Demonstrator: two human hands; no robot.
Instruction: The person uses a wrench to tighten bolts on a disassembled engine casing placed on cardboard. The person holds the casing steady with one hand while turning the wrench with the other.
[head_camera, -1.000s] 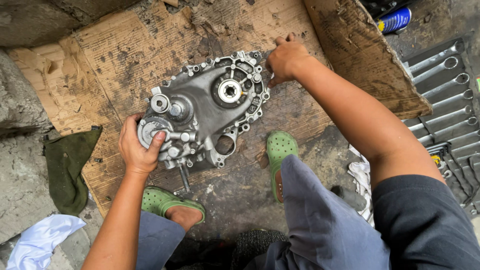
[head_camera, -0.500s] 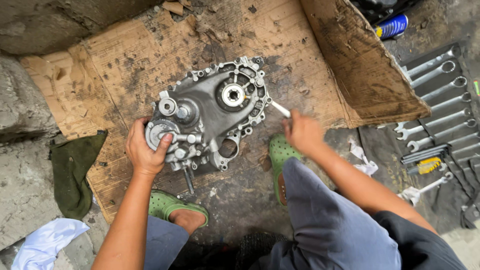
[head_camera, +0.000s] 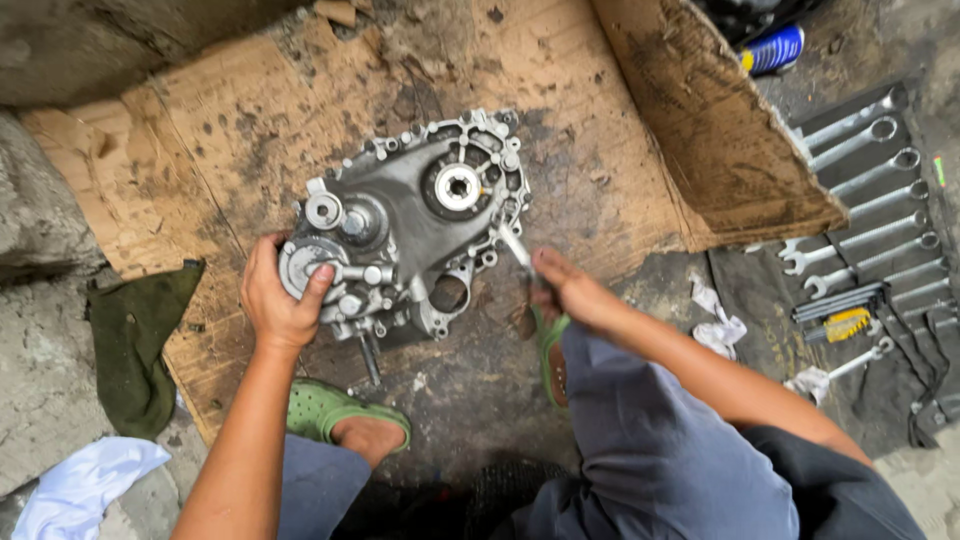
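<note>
1. The left hand (head_camera: 280, 300) grips the lower left corner of the grey metal gearbox casing (head_camera: 410, 230), fingers curled over a round boss; its place on the casing matches that of a second ago.
2. The right hand (head_camera: 575, 295) has left the casing's far upper right edge, where it rested a second ago, and now lies at the near right side, closed around a slim metal tool (head_camera: 518, 250).
3. The tool's free end points up and left and lies against, or just beside, the casing's right rim; contact cannot be told for certain.
4. The casing lies flat on a stained sheet of cardboard (head_camera: 250, 130) spread on the floor, open face up, with a splined hub (head_camera: 458, 187) near its upper right. Its position on the cardboard is almost unchanged across the three views.
5. Judgement: the shift from a bare reach to a held tool suggests that work on the rim has moved from feeling by hand to working with a tool, while the left hand steadies the part.
6. Surroundings: a row of spanners (head_camera: 860, 200) lies well to the right, a green cloth (head_camera: 135, 340) to the left, green sandals (head_camera: 330, 410) near the casing.
</note>
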